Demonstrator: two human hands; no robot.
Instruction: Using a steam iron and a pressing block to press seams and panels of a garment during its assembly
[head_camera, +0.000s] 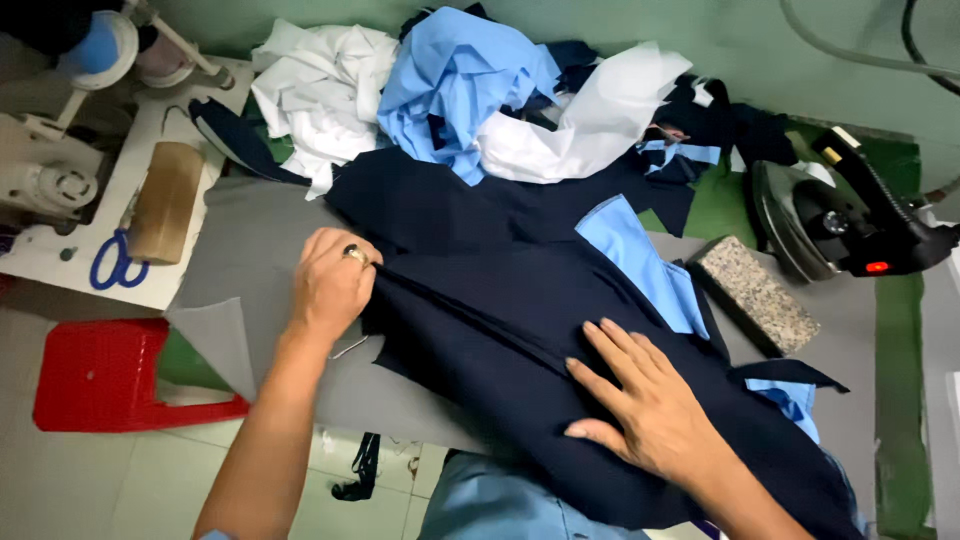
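A dark navy garment (500, 300) with a light blue lining panel (640, 265) lies spread across a grey padded ironing surface (250, 250). My left hand (330, 280), wearing a ring, pinches a fold of the navy cloth at its left edge. My right hand (650, 400) lies flat, fingers apart, pressing the navy cloth near the front edge of the surface.
A heap of white, light blue and navy cloth (470, 90) lies at the back. A black iron (850, 215) rests at right beside a speckled stone block (760, 295). Blue scissors (115, 262), a wooden block (165, 200) and a red stool (110, 375) are at left.
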